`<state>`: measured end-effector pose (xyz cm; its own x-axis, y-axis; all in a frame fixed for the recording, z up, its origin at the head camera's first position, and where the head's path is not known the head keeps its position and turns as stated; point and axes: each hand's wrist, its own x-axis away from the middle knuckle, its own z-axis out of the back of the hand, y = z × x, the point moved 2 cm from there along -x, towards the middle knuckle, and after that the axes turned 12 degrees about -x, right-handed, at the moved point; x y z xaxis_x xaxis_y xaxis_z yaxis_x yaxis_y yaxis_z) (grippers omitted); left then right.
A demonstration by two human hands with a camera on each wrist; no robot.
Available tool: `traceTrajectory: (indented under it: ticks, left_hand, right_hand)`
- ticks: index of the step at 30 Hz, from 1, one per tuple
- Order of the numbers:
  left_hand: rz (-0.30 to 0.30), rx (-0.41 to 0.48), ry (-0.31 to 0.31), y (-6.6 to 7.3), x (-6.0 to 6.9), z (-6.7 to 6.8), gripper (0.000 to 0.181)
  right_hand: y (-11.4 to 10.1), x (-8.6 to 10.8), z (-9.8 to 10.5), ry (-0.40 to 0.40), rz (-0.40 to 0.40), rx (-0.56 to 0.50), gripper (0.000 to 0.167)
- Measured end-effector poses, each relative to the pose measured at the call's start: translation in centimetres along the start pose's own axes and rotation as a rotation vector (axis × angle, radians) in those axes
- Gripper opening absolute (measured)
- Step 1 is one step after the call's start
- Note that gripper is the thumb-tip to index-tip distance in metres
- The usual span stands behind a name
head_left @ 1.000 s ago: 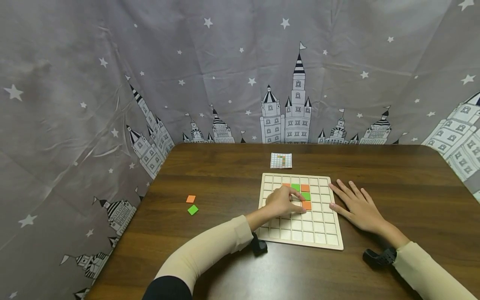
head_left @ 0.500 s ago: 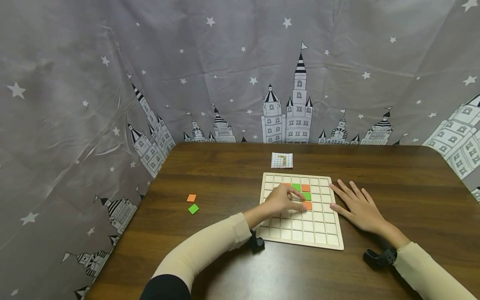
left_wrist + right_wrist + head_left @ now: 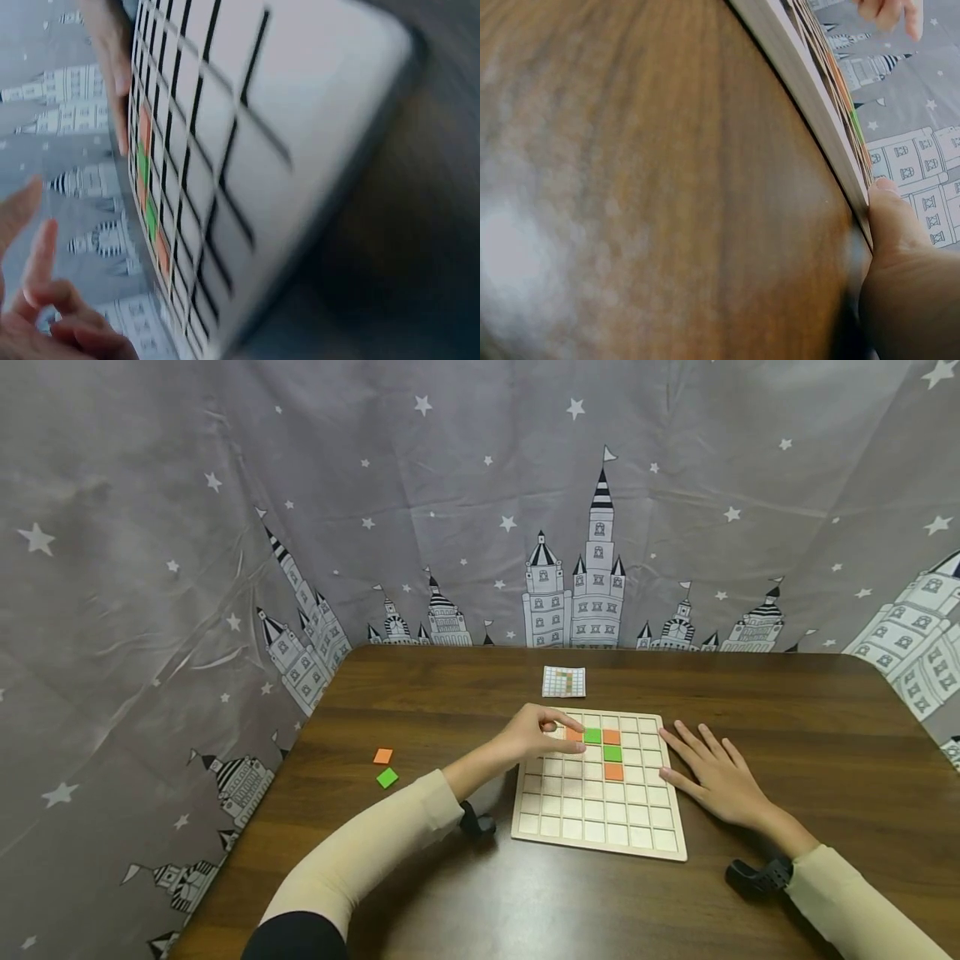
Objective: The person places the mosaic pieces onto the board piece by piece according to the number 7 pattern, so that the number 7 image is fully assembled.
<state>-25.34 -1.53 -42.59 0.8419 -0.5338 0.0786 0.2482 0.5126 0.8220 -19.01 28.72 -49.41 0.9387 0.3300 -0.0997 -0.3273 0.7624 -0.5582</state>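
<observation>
The pale gridded board (image 3: 600, 829) lies on the table, bearing orange and green tiles. Its upper row has an orange tile (image 3: 573, 735), a green tile (image 3: 592, 736) and another orange tile (image 3: 611, 737); below the last are a green tile (image 3: 612, 753) and an orange one (image 3: 613, 772). My left hand (image 3: 534, 733) hovers over the board's upper left part, thumb and index finger (image 3: 45, 251) apart with nothing between them. Fingers spread, my right hand (image 3: 716, 777) rests at the right edge, its thumb (image 3: 887, 196) against the board's side.
On the table to the left lie a loose orange tile (image 3: 383, 757) and a loose green tile (image 3: 387, 778). A small printed grid card (image 3: 564, 682) lies behind the board. A grey curtain (image 3: 450, 485) with castles and stars hangs beyond the table's far edge.
My left hand has moved left and away from me, off the lower orange tile, which now shows fully in its cell. My right hand stays where it was.
</observation>
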Motion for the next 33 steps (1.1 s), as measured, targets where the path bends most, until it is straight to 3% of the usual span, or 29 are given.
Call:
traceTrajectory:
  ticks: [4,10,15,21,27,33]
  left_hand:
    - [-0.049,-0.051,-0.021,-0.5,0.5,2.3,0.033]
    - [-0.069,-0.081,-0.037,-1.7,1.8,5.6,0.031]
    - [-0.102,-0.176,-0.034,-2.7,3.1,8.4,0.03]
    - [-0.126,-0.219,-0.096,-4.2,5.1,11.6,0.029]
    - [-0.114,-0.243,-0.14,-6.2,7.2,14.4,0.029]
    - [-0.154,-0.262,-0.182,-8.3,9.0,16.5,0.029]
  right_hand:
    - [-0.1,0.0,0.1,-0.005,-0.001,0.003,0.07]
    - [-0.1,0.0,0.1,-0.008,-0.002,0.0,0.07]
    - [0.0,-0.1,0.1,-0.007,0.001,-0.005,0.07]
    - [0.1,0.0,0.1,0.004,0.009,-0.004,0.07]
    - [0.1,0.0,0.1,-0.001,0.004,0.001,0.07]
    - [0.1,0.0,0.1,0.003,0.002,-0.004,0.069]
